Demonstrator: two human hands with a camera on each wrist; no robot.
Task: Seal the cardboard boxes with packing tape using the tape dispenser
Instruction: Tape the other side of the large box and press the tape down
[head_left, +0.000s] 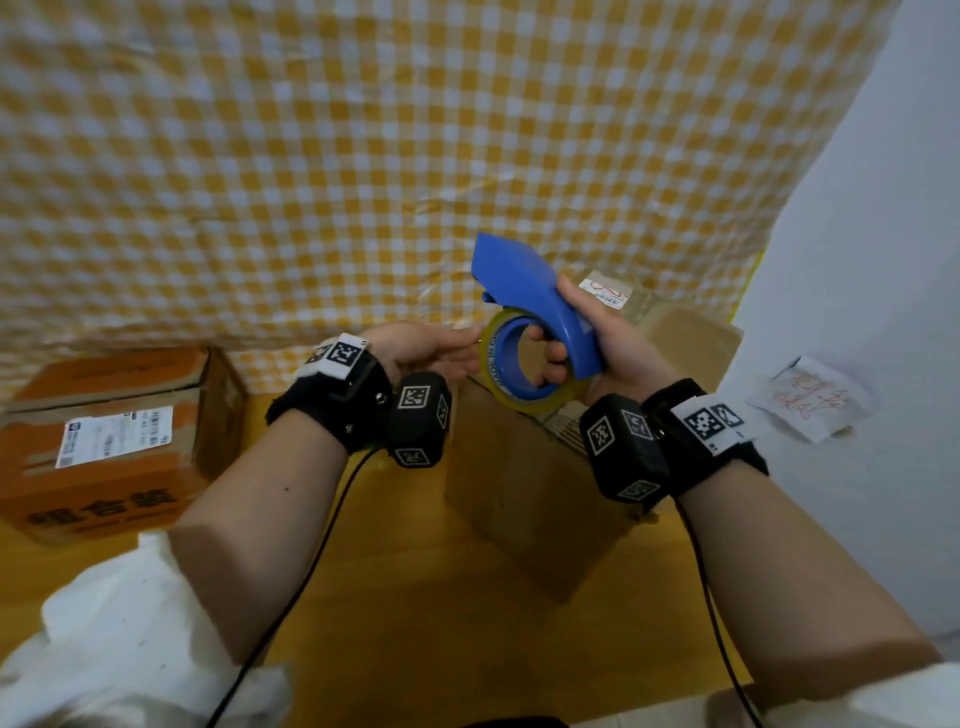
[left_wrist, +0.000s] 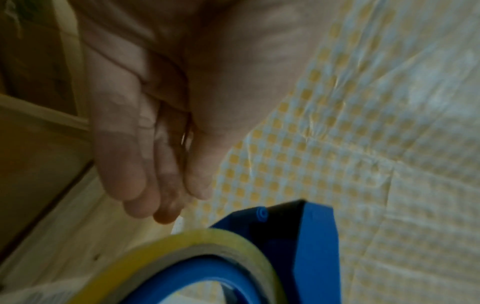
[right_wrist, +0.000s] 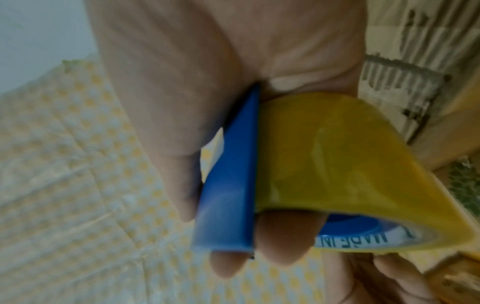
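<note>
My right hand (head_left: 566, 332) grips a blue tape dispenser (head_left: 524, 280), fingers curled through the core and thumb on the shell. A yellowish tape roll (head_left: 511, 400) sits in it. In the right wrist view the dispenser (right_wrist: 228, 185) and roll (right_wrist: 337, 164) fill the palm. My left hand (head_left: 436, 351) reaches over with fingers straight, its tips at the roll's left edge. The left wrist view shows those fingers (left_wrist: 145, 185) just above the roll (left_wrist: 182, 244); whether they hold the tape end is unclear. A plain brown box (head_left: 519, 499) stands below both hands.
An orange box (head_left: 109, 447) with a white label stands on the wooden floor (head_left: 441, 623) at left. Another brown box (head_left: 680, 332) sits behind on the right. Yellow checked cloth (head_left: 363, 156) hangs behind; a white wall (head_left: 857, 286) with a paper note (head_left: 810, 400) is at right.
</note>
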